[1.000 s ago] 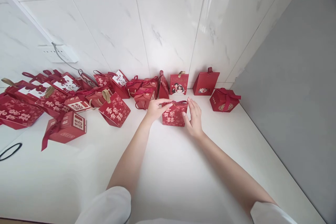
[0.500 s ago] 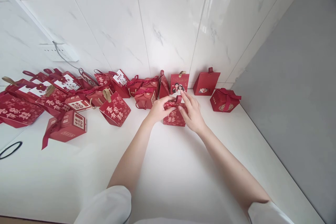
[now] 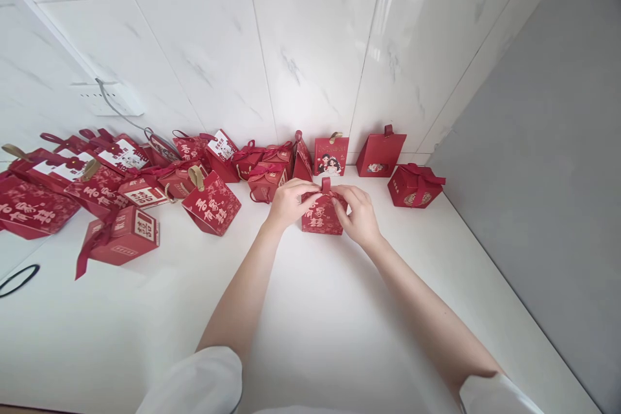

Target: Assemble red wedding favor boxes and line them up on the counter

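Observation:
A red gift box [image 3: 322, 218] with pale Chinese lettering stands upright on the white tabletop in front of me. Its ribbon loop [image 3: 326, 185] sticks up at the top, between my hands. My left hand [image 3: 294, 202] pinches the left end of the box's top edge, thumb in front and fingers behind. On the right end, my right hand [image 3: 356, 210] grips the same edge in the same way. Just behind the box, a red box with a cartoon couple [image 3: 331, 158] stands against the wall.
To the right are a plain red box [image 3: 381, 156] and a box with a bow [image 3: 416, 186]. Several red gift boxes crowd the left, among them a tilted lettered box [image 3: 213, 205] and a ribboned box [image 3: 127, 234]. A black ring [image 3: 19, 280] lies at far left.
My right hand's fingers have come down from a raised, spread pose onto the box's top edge. More of the lettering on the front now shows. The other boxes stay put.

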`<state>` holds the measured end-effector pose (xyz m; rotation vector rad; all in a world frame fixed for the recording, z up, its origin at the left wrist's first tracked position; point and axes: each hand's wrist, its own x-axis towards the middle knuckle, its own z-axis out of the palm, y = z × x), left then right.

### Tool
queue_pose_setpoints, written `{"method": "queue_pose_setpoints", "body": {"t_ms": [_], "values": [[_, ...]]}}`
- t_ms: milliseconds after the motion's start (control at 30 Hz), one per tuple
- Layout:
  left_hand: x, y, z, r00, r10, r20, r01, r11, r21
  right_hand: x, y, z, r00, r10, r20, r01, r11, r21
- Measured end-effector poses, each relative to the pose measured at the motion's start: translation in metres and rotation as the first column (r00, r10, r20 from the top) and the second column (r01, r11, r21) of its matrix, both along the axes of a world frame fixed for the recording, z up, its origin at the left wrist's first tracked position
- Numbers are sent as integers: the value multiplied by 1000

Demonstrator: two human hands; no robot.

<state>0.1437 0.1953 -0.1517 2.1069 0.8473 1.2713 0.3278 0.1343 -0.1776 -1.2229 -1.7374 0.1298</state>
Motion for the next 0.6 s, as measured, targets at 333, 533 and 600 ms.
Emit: {"method": "queue_pose_setpoints", "body": {"t_ms": [333, 533, 600], "values": [[4, -4, 0, 999, -33, 37, 38, 991, -131, -2, -2, 3, 991, 41, -129, -51, 996, -76], [-3, 7, 4, 990, -138, -40, 121, 951, -285, 2, -15, -8, 929, -1, -371, -109, 956, -273], [-11, 11, 10, 991, -123, -59, 99, 947, -306, 1, -27, -13, 936, 37, -349, -164, 925, -343]]}}
